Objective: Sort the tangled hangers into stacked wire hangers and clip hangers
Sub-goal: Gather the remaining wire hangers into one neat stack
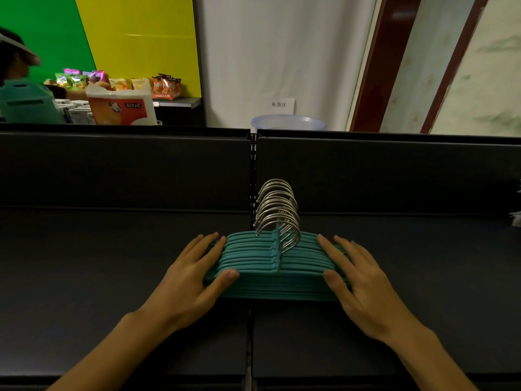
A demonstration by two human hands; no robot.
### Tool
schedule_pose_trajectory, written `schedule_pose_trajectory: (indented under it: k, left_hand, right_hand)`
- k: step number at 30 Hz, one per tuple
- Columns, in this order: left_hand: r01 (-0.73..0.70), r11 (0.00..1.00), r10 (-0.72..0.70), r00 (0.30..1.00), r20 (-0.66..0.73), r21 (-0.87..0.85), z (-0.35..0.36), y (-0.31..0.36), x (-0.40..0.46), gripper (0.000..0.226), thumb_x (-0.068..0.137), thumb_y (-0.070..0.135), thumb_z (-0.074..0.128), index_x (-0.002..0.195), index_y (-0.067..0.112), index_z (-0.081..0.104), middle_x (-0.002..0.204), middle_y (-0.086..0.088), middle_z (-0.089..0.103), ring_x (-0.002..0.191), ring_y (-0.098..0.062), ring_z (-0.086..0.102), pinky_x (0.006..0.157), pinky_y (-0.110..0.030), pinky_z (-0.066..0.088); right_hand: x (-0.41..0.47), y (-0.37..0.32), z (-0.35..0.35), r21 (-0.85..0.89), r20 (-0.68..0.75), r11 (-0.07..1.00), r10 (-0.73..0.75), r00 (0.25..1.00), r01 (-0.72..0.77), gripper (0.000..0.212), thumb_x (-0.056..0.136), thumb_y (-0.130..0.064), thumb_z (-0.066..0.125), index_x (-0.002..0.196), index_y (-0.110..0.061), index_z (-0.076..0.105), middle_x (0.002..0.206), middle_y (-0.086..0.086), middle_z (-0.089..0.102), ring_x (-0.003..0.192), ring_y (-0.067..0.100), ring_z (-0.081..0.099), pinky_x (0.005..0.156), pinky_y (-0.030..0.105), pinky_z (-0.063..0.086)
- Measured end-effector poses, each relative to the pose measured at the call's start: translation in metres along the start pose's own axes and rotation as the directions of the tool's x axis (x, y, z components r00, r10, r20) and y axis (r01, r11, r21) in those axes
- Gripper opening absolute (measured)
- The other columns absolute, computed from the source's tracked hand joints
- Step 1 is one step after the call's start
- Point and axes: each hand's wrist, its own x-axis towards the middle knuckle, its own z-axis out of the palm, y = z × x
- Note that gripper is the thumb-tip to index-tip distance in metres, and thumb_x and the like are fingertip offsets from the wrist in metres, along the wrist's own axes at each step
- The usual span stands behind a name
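A stack of several teal hangers with silver metal hooks lies on the dark shelf, hooks pointing up and away from me. My left hand presses flat against the stack's left end, fingers straight, thumb on the near edge. My right hand presses the right end the same way. The stack sits squeezed between both hands. No clip hangers show.
The shelf has a dark back panel and a central seam with a slotted upright. Behind it stand a blue basin, snack bags, a paper-roll pack, and a person at far left.
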Motion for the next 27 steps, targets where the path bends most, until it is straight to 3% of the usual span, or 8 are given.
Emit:
schedule_pose_trajectory:
  k: [5, 9, 14, 19, 24, 27]
  left_hand:
    - [-0.044, 0.988, 0.053, 0.997, 0.059, -0.15, -0.003, -0.016, 0.0, 0.084, 0.077, 0.081, 0.027, 0.147, 0.036, 0.015, 0.145, 0.025, 0.014, 0.141, -0.007, 0.012, 0.112, -0.043, 0.03]
    - [-0.036, 0.983, 0.047, 0.997, 0.058, -0.181, -0.003, -0.012, 0.0, 0.076, 0.076, 0.082, 0.025, 0.142, 0.048, 0.012, 0.152, 0.023, 0.01, 0.141, 0.001, 0.0, 0.115, -0.041, 0.019]
    - [0.008, 1.0, -0.008, 0.996, 0.086, 0.001, -0.004, 0.0, 0.002, 0.083, 0.065, 0.092, 0.012, 0.136, 0.054, -0.005, 0.153, 0.022, -0.006, 0.141, -0.003, -0.011, 0.113, -0.03, 0.004]
    - [-0.009, 0.993, -0.002, 0.996, 0.088, 0.116, -0.009, 0.001, 0.0, 0.086, 0.062, 0.092, 0.003, 0.136, 0.048, -0.008, 0.148, 0.023, -0.006, 0.137, -0.003, -0.004, 0.113, -0.036, 0.016]
    - [-0.121, 0.992, 0.116, 0.984, 0.135, 0.027, -0.012, -0.007, -0.007, 0.078, 0.074, 0.083, 0.012, 0.14, 0.046, -0.005, 0.144, 0.034, -0.012, 0.13, 0.018, -0.016, 0.107, -0.013, 0.0]
    - [-0.175, 0.982, 0.182, 0.977, 0.108, -0.072, -0.011, -0.018, -0.008, 0.073, 0.082, 0.077, 0.021, 0.143, 0.042, 0.005, 0.148, 0.027, 0.007, 0.136, 0.01, 0.002, 0.109, -0.014, 0.012]
  right_hand:
    - [0.002, 0.015, -0.001, 0.039, 0.001, 0.996, -0.075, 0.997, 0.075, 0.06, 0.081, -0.081, 0.013, 0.137, -0.062, 0.003, 0.148, -0.019, 0.019, 0.137, 0.006, 0.014, 0.111, 0.034, 0.022]
    - [0.003, 0.017, 0.004, 0.119, -0.068, 0.989, -0.08, 0.994, 0.088, 0.06, 0.083, -0.078, 0.023, 0.139, -0.059, 0.014, 0.148, -0.016, 0.026, 0.136, 0.007, 0.02, 0.109, 0.034, 0.024]
    - [0.005, 0.011, 0.004, 0.081, -0.055, 0.993, -0.083, 0.995, 0.087, 0.065, 0.078, -0.083, 0.025, 0.137, -0.061, 0.014, 0.148, -0.022, 0.022, 0.135, 0.006, 0.017, 0.11, 0.032, 0.021]
    - [0.004, 0.008, 0.001, 0.019, -0.049, 0.995, -0.095, 0.994, 0.096, 0.066, 0.078, -0.083, 0.025, 0.139, -0.059, 0.01, 0.149, -0.026, 0.023, 0.139, 0.011, 0.018, 0.113, 0.04, 0.024]
    - [-0.001, 0.012, -0.006, 0.033, -0.041, 0.986, -0.165, 0.986, 0.166, 0.068, 0.078, -0.081, 0.031, 0.139, -0.058, 0.013, 0.147, -0.028, 0.022, 0.134, 0.001, 0.021, 0.106, 0.027, 0.024]
    - [0.0, 0.014, -0.007, 0.019, -0.019, 0.983, -0.181, 0.983, 0.181, 0.067, 0.076, -0.084, 0.028, 0.137, -0.062, 0.012, 0.14, -0.028, 0.025, 0.124, 0.0, 0.026, 0.096, 0.018, 0.025]
